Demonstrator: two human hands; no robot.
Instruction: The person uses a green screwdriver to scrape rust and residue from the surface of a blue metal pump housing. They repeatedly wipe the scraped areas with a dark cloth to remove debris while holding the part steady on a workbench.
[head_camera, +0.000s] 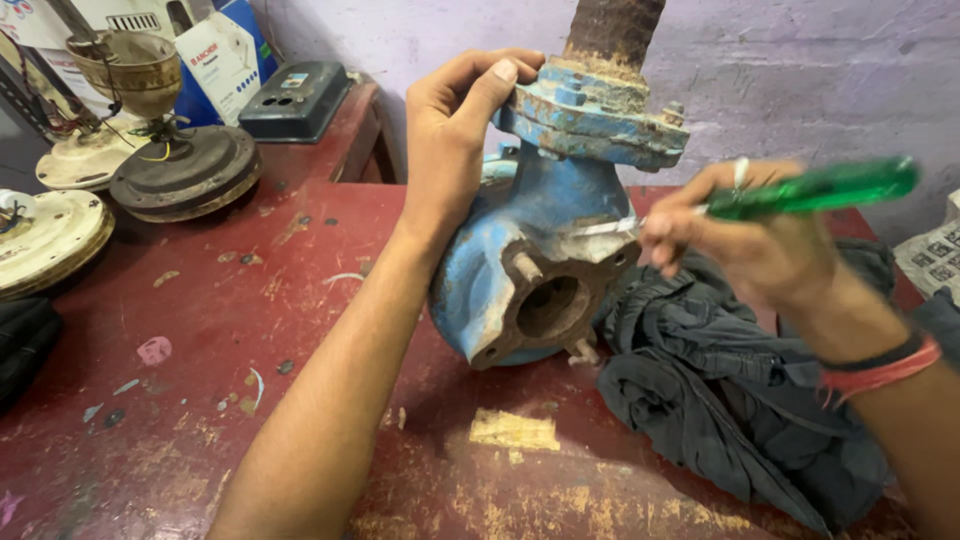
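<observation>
The blue cast pump body (520, 270) looks heavy, rigid and rusty; left hand (455, 140) clamps its 12 o'clock flange (590, 115), right hand (745, 235) pinches a green-handled screwdriver (810, 188).

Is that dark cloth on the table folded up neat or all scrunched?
Scrunched. The dark cloth lies in loose, uneven wrinkles and bunches on the red table, beside the blue pump body, with no flat, squared layers.

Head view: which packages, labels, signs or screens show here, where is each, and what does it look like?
Cardboard box: top left against the wall, behind the fan parts; blue and white with print.
Small label: on the dark grey switch box at the table's back edge; pale rectangle.
Calculator: far right edge; light grey keys, no screen visible.
</observation>
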